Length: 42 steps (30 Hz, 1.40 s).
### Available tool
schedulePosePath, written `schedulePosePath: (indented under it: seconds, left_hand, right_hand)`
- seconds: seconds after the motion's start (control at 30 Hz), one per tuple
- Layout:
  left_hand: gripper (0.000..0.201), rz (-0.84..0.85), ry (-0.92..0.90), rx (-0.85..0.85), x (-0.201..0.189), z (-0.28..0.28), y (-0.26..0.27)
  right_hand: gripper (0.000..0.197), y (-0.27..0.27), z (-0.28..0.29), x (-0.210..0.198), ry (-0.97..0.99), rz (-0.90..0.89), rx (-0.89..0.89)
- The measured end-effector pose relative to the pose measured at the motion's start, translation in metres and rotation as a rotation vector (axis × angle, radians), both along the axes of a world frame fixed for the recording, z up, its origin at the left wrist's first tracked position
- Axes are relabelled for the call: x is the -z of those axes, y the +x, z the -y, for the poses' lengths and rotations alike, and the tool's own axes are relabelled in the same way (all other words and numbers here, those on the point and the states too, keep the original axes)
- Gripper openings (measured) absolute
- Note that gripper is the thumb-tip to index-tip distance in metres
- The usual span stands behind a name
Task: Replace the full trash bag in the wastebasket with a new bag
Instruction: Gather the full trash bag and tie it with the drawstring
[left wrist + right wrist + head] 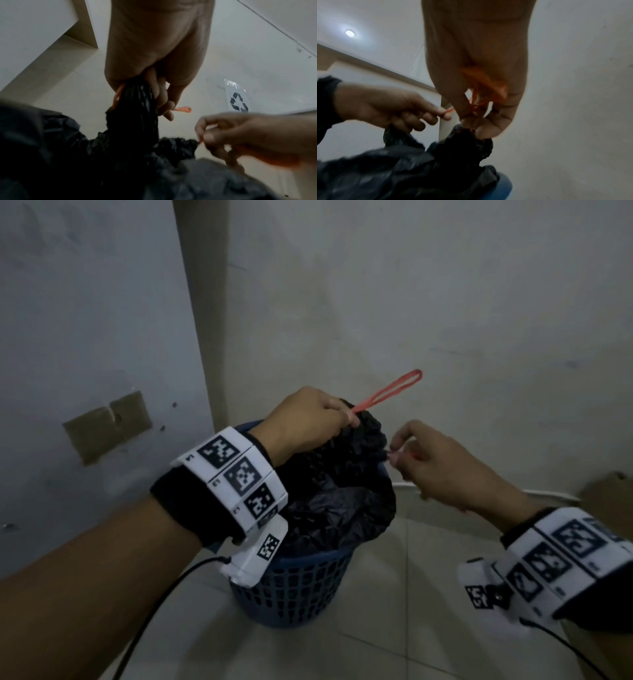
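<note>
A black trash bag (335, 508) fills a blue perforated wastebasket (294, 587) on the tiled floor. My left hand (311, 416) grips the bunched bag top together with a red drawstring loop (390, 390) that sticks out up and to the right. In the left wrist view the left hand (159, 102) holds the gathered black plastic (137, 108). My right hand (421, 460) pinches the other red drawstring (481, 94) at the bag's right edge. The right hand (476, 119) has orange string bunched in its palm.
The basket stands in a corner between a grey wall and a beige pillar. Brown cardboard (106, 429) is stuck on the left wall. A brown box (606, 491) sits at the right. A clear bag with a recycling mark (237, 100) shows beyond the hands.
</note>
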<state>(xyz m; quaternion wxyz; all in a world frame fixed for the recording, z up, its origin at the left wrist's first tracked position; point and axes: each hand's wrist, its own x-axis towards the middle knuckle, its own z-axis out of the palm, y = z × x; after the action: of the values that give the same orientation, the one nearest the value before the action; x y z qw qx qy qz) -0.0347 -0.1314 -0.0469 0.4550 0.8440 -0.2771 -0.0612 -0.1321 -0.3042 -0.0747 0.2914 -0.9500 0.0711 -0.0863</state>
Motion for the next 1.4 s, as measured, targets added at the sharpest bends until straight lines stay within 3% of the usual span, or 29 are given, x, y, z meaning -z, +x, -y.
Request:
schedulePosePath:
  seconds: [0.07,0.13,0.4,0.5,0.53,0.6,0.67,0.73,0.87,0.97,1.07,1.17,1.27,1.4]
  left_hand:
    - [0.016,0.013,-0.043,-0.063,0.012,-0.001,0.002]
    - [0.015,0.042,-0.084,-0.072,0.021,-0.003,0.001]
    - [0.031,0.025,-0.116,0.235,0.018,-0.014,-0.017]
    - [0.013,0.055,-0.101,0.267,0.019,-0.023,-0.017]
    - [0.011,0.062,-0.091,0.265,0.02,-0.026,-0.018]
    - [0.028,0.051,-0.12,0.23,0.023,-0.031,-0.018]
    - [0.041,-0.046,-0.219,0.152,0.023,-0.034,-0.016]
    - [0.04,-0.116,-0.332,0.072,0.023,-0.035,-0.01]
    - [0.046,-0.091,-0.418,-0.014,0.024,-0.041,-0.005]
    - [0.04,-0.117,-0.498,-0.007,0.028,-0.045,-0.005]
    - [0.037,-0.075,-0.467,-0.054,0.032,-0.048,0.002]
    - [0.032,-0.135,-0.439,-0.111,0.036,-0.048,0.007]
    - [0.024,-0.123,-0.438,-0.189,0.04,-0.05,0.009]
    - [0.017,0.096,-0.347,-0.036,0.044,-0.059,0.007]
  right_hand:
    - [0.007,-0.006,-0.004,-0.017,0.06,0.139,-0.098]
    - [0.008,-0.011,-0.012,-0.032,0.103,0.17,-0.184]
    - [0.008,0.003,-0.046,-0.045,0.233,0.3,-0.277]
    - [0.013,0.007,-0.054,-0.042,0.397,0.287,-0.325]
    - [0.017,0.008,-0.056,-0.041,0.432,0.274,-0.338]
    - [0.026,0.012,-0.063,-0.037,0.517,0.261,-0.354]
    - [0.036,0.018,-0.07,-0.035,0.721,0.26,-0.345]
    - [0.04,0.023,-0.074,-0.032,0.864,0.246,-0.319]
    - [0.035,0.032,-0.081,-0.021,0.592,0.235,-0.26]
    - [0.039,0.04,-0.082,-0.016,0.543,0.222,-0.185]
    - [0.017,0.042,-0.082,-0.01,0.364,0.173,-0.253]
    - [0.018,0.045,-0.083,-0.003,0.224,0.203,-0.241]
    - [0.03,0.051,-0.081,0.0,0.269,0.289,-0.11]
    - [0.044,0.055,-0.07,0.003,0.406,0.339,0.045]
